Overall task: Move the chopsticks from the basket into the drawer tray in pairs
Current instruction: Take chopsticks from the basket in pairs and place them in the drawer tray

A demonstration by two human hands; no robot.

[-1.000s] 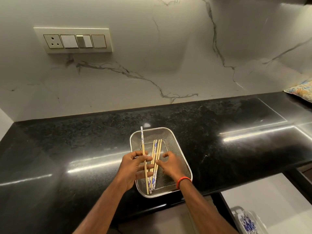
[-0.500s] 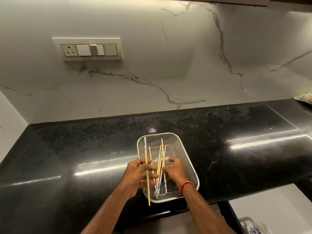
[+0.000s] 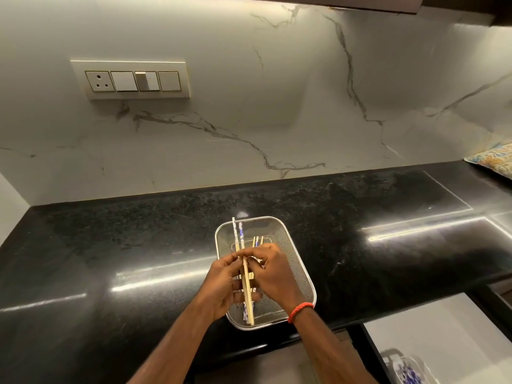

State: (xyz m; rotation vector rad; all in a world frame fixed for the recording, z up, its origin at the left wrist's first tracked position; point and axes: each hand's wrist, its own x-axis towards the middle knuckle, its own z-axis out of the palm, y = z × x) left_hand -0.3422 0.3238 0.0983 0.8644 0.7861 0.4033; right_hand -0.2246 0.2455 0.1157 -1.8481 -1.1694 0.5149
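A steel mesh basket point(image 3: 297, 246) sits on the black counter near its front edge. A pair of chopsticks point(image 3: 247, 296), pale wood with blue-and-white patterned ends, is held side by side above the basket by both hands. My left hand point(image 3: 223, 284) grips the pair from the left. My right hand point(image 3: 273, 273), with a red wrist band, pinches it from the right. More chopsticks point(image 3: 258, 241) lie in the basket behind the hands, mostly hidden. An open drawer point(image 3: 432, 336) shows at the lower right, with a clear tray point(image 3: 406, 368) holding blue-patterned items.
The black stone counter point(image 3: 138, 245) runs left to right below a marble backsplash with a switch panel point(image 3: 131, 80). A patterned cloth point(image 3: 496, 159) lies at the far right of the counter.
My hands have come together and gathered two chopsticks into a pair, lifted off the other sticks in the basket. The camera has tilted up slightly.
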